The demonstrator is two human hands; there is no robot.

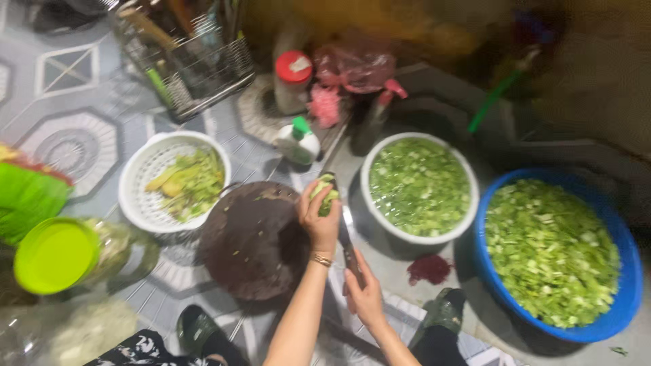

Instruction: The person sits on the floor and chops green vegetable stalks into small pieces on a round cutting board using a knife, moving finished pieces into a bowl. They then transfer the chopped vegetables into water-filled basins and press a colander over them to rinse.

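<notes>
My left hand (319, 218) is closed around a bunch of chopped green vegetable (326, 192), held just right of a round dark wooden chopping board (252, 238). Below it, my right hand (364, 291) grips the handle of a knife (347, 234) whose blade points up toward the left hand. To the right stand a white bowl (369, 203) full of chopped greens in water and a big blue basin (627, 271) heaped with cut green vegetable.
A white colander (139, 179) with vegetable scraps sits left of the board. A green-lidded jar (57, 254), a dish rack (193, 64), a red-lidded jar (293, 81), a small green-capped bottle (298, 141) and a red scrap (428, 268) lie on the patterned tile floor. My sandalled feet (444, 312) are at the bottom.
</notes>
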